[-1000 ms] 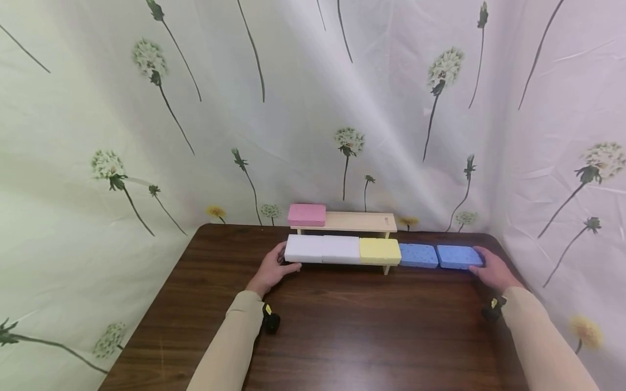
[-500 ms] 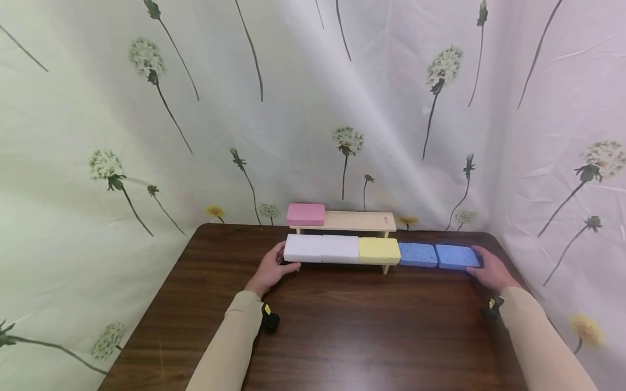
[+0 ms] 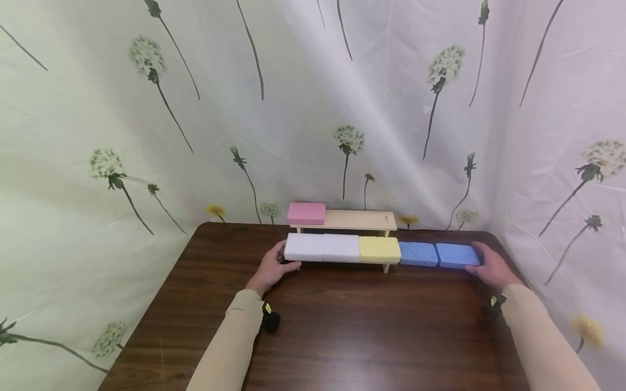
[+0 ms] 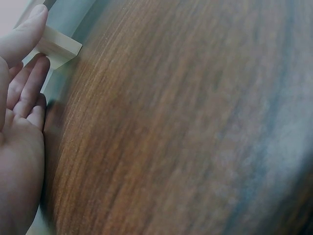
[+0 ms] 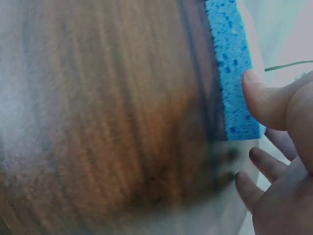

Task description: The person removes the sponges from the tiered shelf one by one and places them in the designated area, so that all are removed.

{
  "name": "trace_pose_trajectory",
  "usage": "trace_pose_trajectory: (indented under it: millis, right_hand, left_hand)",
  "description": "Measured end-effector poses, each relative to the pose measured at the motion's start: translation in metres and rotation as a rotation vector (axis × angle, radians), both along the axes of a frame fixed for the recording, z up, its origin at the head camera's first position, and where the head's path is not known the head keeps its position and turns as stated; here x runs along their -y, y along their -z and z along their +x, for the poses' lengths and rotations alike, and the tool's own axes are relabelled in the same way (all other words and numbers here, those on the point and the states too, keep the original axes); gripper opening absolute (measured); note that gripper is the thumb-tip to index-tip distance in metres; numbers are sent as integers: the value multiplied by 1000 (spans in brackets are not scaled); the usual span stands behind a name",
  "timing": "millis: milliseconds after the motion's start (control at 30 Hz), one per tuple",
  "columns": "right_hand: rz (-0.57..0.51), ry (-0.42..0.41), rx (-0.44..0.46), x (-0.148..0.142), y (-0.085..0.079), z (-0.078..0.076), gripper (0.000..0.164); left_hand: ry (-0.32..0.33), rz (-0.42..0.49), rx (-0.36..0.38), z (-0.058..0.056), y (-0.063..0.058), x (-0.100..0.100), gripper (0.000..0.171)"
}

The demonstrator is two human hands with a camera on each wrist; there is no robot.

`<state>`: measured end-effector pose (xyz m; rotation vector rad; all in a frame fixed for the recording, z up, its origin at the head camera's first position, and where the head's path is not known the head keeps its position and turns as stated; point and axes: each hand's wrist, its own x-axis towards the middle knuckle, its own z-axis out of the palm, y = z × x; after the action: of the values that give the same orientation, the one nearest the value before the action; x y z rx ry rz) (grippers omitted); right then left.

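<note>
Behind the dark wooden table point(image 3: 342, 331) hangs a flowered curtain point(image 3: 293, 125). On a small wooden stand point(image 3: 387, 268) lie two white sponges point(image 3: 321, 247) and one yellow sponge point(image 3: 380, 250); two blue sponges point(image 3: 436, 255) continue this row rightward. Left hand point(image 3: 268, 269), half open, is at the white end; I cannot tell if it grips. Right hand point(image 3: 493, 266) pinches the outer blue one between thumb and finger, other fingers loosely bent.

Centre: rear shelf point(image 3: 359, 219) behind front shelf point(image 3: 386, 268) | rear shelf, left end: lone block point(image 3: 306, 213) | front shelf, L-to-R: first block point(image 3: 303, 247), second block point(image 3: 340, 248), third block point(image 3: 380, 250) | right of centre, same row: inner sponge point(image 3: 418, 254), outer sponge point(image 3: 457, 256) | left hand point(image 3: 270, 267): row's left end | right hand point(image 3: 491, 267): right end
</note>
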<state>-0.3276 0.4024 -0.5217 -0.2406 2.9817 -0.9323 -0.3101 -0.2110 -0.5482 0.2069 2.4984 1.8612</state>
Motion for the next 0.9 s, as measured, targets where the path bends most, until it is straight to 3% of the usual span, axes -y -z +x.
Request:
trace_pose_trajectory:
  millis: [133, 267, 433, 600, 900]
  right_hand:
    - [4, -9, -24, 4, -9, 0, 84]
    - [16, -28, -93, 14, -20, 1, 82]
    - [-41, -32, -113, 36, -30, 0, 79]
    - [-114, -3, -92, 64, -35, 1, 78]
    - [-139, -66, -210, 104, -50, -4, 69]
  left_hand:
    - [17, -4, 6, 7, -15, -1, 78]
    - [18, -11, 25, -4, 0, 2, 81]
    - [-7, -18, 12, -13, 20, 4, 83]
    - [-14, -24, -14, -11, 20, 5, 81]
    - [-24, -29, -13, -10, 19, 5, 80]
